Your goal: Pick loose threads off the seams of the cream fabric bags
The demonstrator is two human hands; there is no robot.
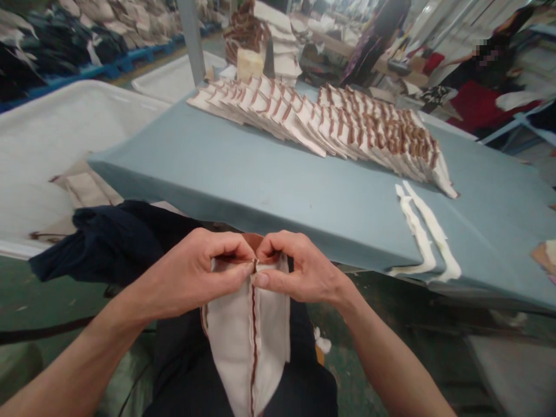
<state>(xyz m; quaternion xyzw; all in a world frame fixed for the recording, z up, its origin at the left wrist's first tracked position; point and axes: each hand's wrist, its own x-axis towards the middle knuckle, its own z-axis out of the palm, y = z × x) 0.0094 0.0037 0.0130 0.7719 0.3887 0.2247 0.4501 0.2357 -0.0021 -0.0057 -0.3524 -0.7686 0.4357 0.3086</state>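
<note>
Between my two hands hangs a cream fabric piece [232, 330] with a dark reddish-brown seam down its middle. My left hand [217, 263] pinches its top edge just left of the seam, thumb in front. My right hand [289, 266] pinches the same edge just right of the seam, its thumb close to the left one. A bit of brown material shows behind the fingers at the top. The lower part of the fabric hangs over my dark-clothed lap. What lies inside the curled fingers is hidden.
A blue-grey table [260, 185] stands ahead, bearing overlapping rows of cream-and-brown fabric pieces [299, 119]. Two white strips [428, 231] lie near its front edge. A white bin [87, 121] with fabric stands left, beside dark blue cloth [104, 240]. Other people work at the back right.
</note>
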